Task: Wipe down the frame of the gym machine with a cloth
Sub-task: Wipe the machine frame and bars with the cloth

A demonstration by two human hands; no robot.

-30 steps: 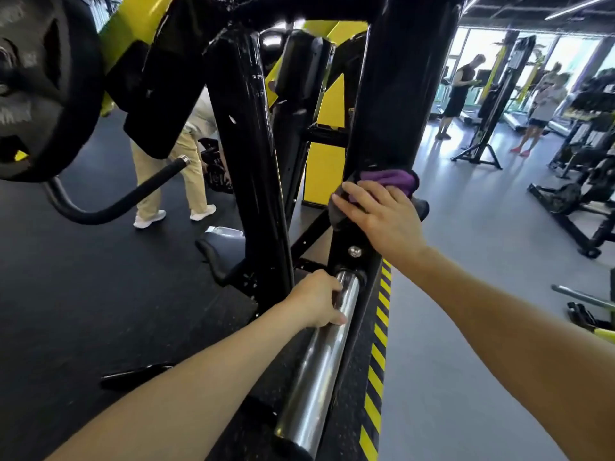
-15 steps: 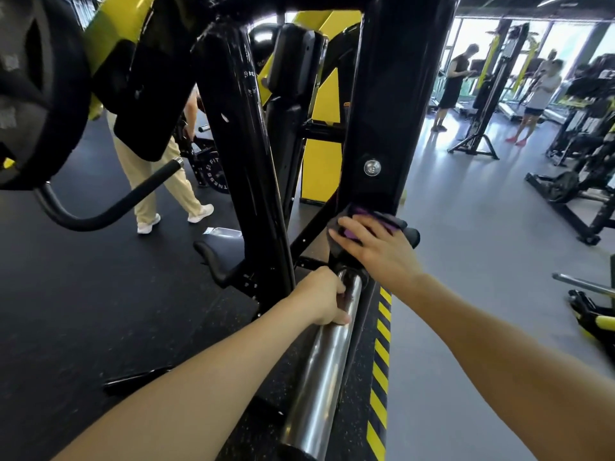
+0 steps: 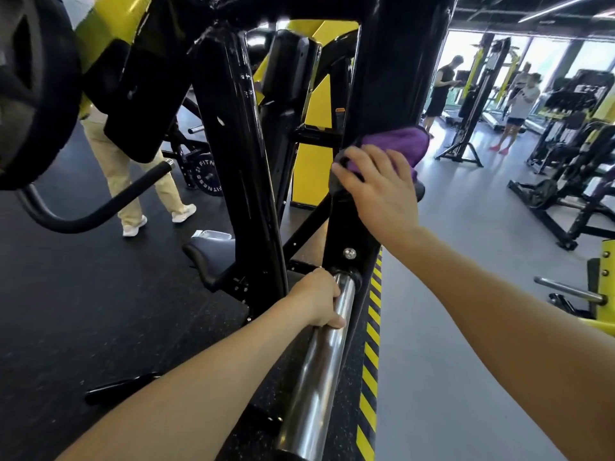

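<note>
The gym machine has a thick black frame post (image 3: 396,68) rising in the middle, with a second black post (image 3: 239,154) to its left. My right hand (image 3: 379,191) presses a purple cloth (image 3: 396,144) against the middle post, fingers spread over the cloth and wrapped partly round it. Below, my left hand (image 3: 317,299) grips the top of a chrome bar (image 3: 319,361) that sticks out from the post's foot. A bolt (image 3: 349,252) shows on the post between my hands.
A black weight plate (image 3: 30,91) hangs at upper left above a curved padded handle (image 3: 100,207). A person in beige trousers (image 3: 123,168) stands behind the machine. Yellow-black floor tape (image 3: 369,361) edges the rubber mat. Other people and machines (image 3: 565,181) stand on the grey floor at right.
My right hand has slid the cloth down the post and then back up again, uncovering the lower bolt. My left hand has stayed on the chrome bar. The person behind has stepped left.
</note>
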